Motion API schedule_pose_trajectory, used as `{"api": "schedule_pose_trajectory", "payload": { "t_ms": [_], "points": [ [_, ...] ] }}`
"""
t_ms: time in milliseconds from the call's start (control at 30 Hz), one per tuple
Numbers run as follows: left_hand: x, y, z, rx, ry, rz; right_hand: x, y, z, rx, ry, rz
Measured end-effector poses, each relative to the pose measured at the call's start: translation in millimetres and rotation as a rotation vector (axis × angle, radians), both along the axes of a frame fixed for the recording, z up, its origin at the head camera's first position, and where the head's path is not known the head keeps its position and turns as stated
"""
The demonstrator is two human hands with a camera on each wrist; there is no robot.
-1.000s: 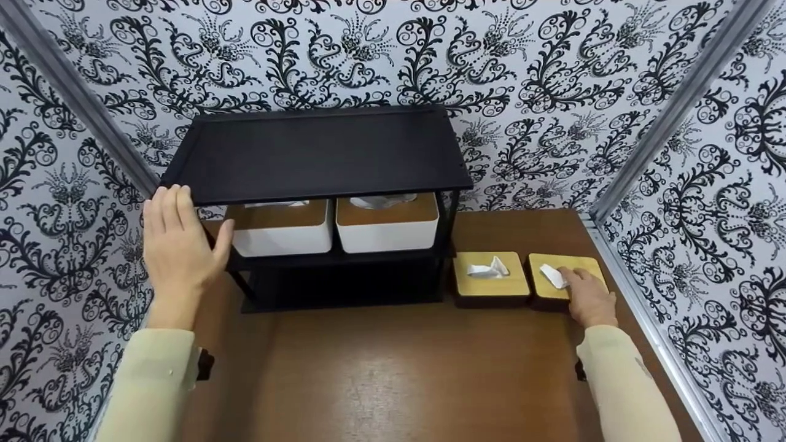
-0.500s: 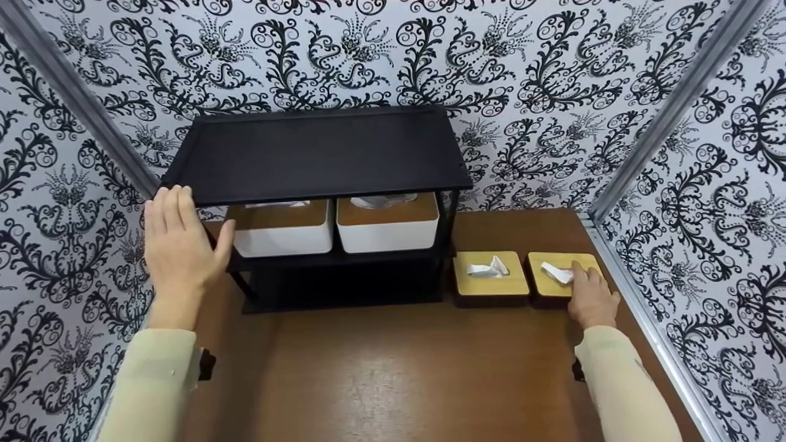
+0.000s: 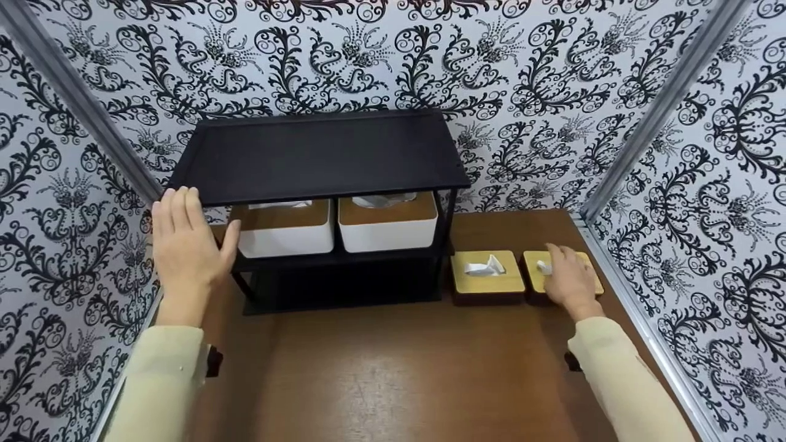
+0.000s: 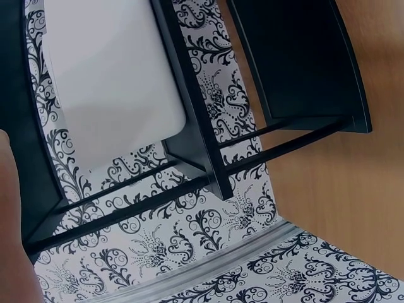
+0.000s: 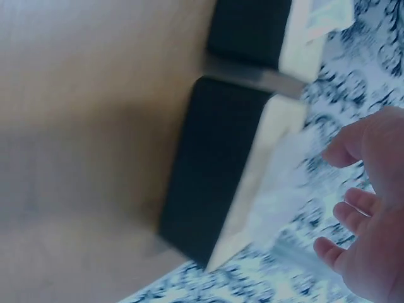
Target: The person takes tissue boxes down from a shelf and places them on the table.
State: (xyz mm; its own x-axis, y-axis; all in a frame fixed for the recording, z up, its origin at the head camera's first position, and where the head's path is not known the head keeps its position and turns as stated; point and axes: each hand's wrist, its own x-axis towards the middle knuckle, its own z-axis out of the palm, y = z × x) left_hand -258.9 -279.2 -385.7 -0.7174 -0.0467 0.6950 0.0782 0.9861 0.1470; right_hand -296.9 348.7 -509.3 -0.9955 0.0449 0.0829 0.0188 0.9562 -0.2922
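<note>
The left hand (image 3: 189,252) rests at the left front corner of the black shelf (image 3: 325,156), fingers straight, thumb spread. The right hand (image 3: 570,276) is positioned above the right tissue box (image 5: 221,170), thumb and fingertips apart. That box stands on the table (image 3: 368,368), just beside the left tissue box (image 3: 488,285). White boxes (image 3: 387,237) occupy the middle level.

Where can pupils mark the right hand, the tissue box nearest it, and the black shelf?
Right hand (image 3: 571,281): head view, back of the hand.
Tissue box (image 5: 214,169): right wrist view, dark side wall.
Black shelf (image 3: 325,155): head view, top board.
</note>
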Motion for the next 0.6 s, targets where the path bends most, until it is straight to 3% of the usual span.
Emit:
{"api": "schedule_pose_trajectory", "payload": {
  "t_ms": [267, 600],
  "points": [
    [-0.4, -1.5, -2.3, -0.001, -0.013, 0.007, 1.1, -47.9, 20.9, 0.077, 0.062, 0.15],
    [-0.5, -2.5, -1.2, -0.006, -0.016, -0.008, 18.6, -97.8, 28.4, 0.164, 0.163, 0.292]
  ]
}}
